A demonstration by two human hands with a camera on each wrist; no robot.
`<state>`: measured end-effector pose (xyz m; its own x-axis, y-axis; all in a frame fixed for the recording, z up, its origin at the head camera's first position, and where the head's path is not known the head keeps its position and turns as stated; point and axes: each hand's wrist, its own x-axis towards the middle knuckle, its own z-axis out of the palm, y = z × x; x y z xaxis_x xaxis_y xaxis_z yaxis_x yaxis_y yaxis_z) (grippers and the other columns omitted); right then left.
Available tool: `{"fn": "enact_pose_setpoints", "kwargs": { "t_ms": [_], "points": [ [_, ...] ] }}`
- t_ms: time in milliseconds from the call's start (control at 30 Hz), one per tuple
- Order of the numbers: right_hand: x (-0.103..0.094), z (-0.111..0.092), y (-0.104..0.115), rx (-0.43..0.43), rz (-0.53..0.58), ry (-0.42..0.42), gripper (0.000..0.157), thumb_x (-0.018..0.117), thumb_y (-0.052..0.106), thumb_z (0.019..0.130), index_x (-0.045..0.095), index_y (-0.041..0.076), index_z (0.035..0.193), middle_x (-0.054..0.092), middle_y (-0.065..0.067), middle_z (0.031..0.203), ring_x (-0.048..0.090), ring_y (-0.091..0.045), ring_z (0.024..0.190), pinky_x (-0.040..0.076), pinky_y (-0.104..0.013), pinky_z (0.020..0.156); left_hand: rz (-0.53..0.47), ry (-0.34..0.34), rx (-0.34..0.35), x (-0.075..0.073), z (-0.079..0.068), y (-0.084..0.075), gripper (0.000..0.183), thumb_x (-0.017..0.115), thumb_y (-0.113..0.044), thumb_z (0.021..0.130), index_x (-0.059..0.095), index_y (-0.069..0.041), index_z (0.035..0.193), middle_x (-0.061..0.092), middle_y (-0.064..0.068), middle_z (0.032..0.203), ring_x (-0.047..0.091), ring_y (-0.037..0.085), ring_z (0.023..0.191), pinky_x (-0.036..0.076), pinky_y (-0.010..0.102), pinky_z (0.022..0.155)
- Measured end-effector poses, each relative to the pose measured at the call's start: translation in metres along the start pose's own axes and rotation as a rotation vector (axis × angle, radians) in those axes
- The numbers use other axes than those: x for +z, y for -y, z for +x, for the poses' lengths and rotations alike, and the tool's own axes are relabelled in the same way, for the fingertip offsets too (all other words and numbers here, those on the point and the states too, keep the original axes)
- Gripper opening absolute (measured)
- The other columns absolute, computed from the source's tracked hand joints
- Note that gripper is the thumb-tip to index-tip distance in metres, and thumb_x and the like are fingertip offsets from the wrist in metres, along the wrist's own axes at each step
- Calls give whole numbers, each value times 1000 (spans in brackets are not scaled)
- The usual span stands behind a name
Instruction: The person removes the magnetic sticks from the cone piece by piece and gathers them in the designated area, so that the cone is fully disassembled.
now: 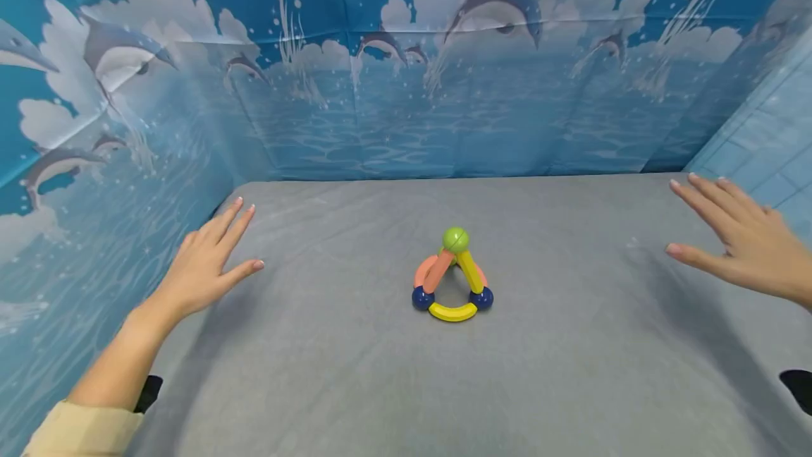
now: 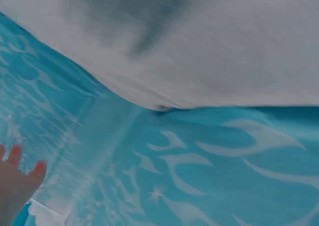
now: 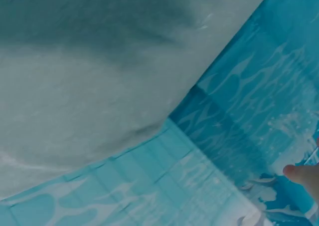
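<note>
A small built figure of toy balls and rods [image 1: 452,312] stands near the middle of the grey table in the head view. A green ball [image 1: 455,240] tops it, dark blue balls [image 1: 423,297] sit at its front corners, and yellow and orange pieces link them. Off to its left, my left hand [image 1: 201,259] hovers over the table with fingers spread and nothing held. My right hand [image 1: 742,238] is raised at the far right, fingers straight and apart from the figure. Only fingertips of each hand show in the wrist views.
The table [image 1: 355,386] is covered in grey cloth. Behind it and on the left hangs a blue curtain [image 1: 406,118] printed with dolphins and water. A pale blue tile-patterned sheet [image 1: 770,139] borders the right side.
</note>
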<state>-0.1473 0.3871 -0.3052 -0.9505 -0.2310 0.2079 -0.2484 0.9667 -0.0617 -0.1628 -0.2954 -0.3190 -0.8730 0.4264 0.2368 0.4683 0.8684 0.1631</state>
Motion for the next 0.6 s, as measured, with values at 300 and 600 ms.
{"fn": "enact_pose_setpoints", "kwargs": {
  "t_ms": [300,600],
  "points": [
    [-15,20,33,-97,358,-44,92,77,18,77,22,11,149,25,-27,145,26,-50,125,20,-70,91,-386,93,-60,13,13,-36,71,61,-34,91,23,-19,149,29,11,147,40,33,125,35,58,92],
    [-14,36,69,-208,474,-42,81,79,10,75,37,22,143,41,-3,137,39,-7,116,36,-23,90,-529,80,26,39,36,-75,62,65,-30,88,38,-15,142,45,7,137,47,26,117,40,51,91]
  ]
}}
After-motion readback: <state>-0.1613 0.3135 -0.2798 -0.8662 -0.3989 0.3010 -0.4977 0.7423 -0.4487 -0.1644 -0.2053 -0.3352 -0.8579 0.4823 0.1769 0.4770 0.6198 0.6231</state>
